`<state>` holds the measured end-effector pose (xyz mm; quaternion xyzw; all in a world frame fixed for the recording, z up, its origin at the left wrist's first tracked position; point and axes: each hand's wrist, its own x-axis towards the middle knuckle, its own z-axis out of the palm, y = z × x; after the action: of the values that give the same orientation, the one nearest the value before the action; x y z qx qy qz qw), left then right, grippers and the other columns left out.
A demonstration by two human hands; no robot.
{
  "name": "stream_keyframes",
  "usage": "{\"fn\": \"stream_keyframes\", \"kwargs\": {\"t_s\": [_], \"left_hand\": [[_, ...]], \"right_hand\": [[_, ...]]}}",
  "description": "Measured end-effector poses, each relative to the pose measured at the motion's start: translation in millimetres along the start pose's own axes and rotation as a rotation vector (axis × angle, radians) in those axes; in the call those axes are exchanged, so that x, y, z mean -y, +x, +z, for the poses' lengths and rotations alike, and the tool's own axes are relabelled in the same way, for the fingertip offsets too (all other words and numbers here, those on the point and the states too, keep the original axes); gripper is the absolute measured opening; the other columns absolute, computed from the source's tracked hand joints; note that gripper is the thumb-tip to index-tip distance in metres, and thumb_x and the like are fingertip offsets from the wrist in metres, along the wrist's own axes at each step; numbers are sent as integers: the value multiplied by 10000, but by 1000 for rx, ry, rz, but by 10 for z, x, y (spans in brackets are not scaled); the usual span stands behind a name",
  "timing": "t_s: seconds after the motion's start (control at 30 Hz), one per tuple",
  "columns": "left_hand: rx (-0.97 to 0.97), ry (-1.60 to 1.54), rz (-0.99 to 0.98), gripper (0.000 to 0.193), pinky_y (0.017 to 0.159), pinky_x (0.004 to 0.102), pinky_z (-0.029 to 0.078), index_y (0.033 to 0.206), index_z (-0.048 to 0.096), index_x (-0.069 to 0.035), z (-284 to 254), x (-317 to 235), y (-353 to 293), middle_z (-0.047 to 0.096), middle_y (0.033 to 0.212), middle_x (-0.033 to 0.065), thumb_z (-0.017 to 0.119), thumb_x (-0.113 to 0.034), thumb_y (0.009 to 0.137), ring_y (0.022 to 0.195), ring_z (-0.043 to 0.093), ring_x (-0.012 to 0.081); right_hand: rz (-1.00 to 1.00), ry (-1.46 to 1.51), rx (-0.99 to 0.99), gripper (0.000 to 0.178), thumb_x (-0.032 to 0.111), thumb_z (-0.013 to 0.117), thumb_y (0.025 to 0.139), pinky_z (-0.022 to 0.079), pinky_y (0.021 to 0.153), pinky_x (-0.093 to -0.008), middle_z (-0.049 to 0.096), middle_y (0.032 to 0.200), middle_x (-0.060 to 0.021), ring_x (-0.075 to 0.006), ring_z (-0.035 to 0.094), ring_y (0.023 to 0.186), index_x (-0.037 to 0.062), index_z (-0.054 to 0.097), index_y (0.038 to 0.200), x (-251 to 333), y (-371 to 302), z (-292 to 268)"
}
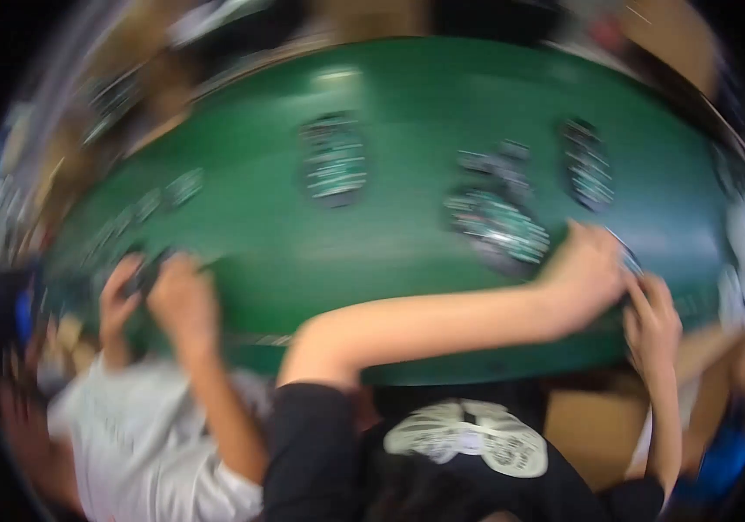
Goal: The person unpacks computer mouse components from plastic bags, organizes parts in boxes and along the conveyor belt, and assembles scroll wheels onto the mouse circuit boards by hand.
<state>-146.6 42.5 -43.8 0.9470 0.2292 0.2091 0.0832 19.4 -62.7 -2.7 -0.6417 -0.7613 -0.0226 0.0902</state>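
My left hand [588, 265] reaches far to the right over the green tabletop, with its arm bent across in front of me. Its fingers are closed around a thin blue-grey piece [627, 250], blurred and partly covered. My right hand [652, 324] is beside it, fingertips pinched at the lower end of the same piece. Just left of my hands lies a rounded dark thing with green and pale streaks [501, 228], smeared by motion. Small grey parts [503, 163] lie against its far side.
Farther off on the green tabletop [407, 287] are two more dark streaked things [335, 161] [588, 165]. At left, a co-worker's hands [183, 300] hold something dark. Pale bags [738, 252] line the right edge. A cardboard box [594, 431] stands below the table edge.
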Motion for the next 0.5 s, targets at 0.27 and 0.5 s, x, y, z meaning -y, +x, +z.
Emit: {"fn": "stream_keyframes", "kwargs": {"t_s": [0.27, 0.5], "left_hand": [[253, -340, 56, 776, 1018, 432, 449, 1442, 443, -137, -771, 237, 272, 477, 1371, 191, 781, -104, 744, 1241, 501, 380], [201, -241, -108, 739, 948, 417, 495, 1388, 521, -95, -941, 432, 188, 495, 1359, 183, 776, 1, 701, 1160, 564, 338]], "right_hand": [[91, 242, 51, 843, 198, 821, 686, 468, 992, -410, 511, 1347, -166, -333, 520, 1182, -11, 417, 1396, -427, -157, -279], [35, 441, 72, 916, 125, 851, 622, 452, 1013, -408, 512, 1313, -190, -346, 524, 1150, -18, 388, 1400, -598, -33, -173]]}}
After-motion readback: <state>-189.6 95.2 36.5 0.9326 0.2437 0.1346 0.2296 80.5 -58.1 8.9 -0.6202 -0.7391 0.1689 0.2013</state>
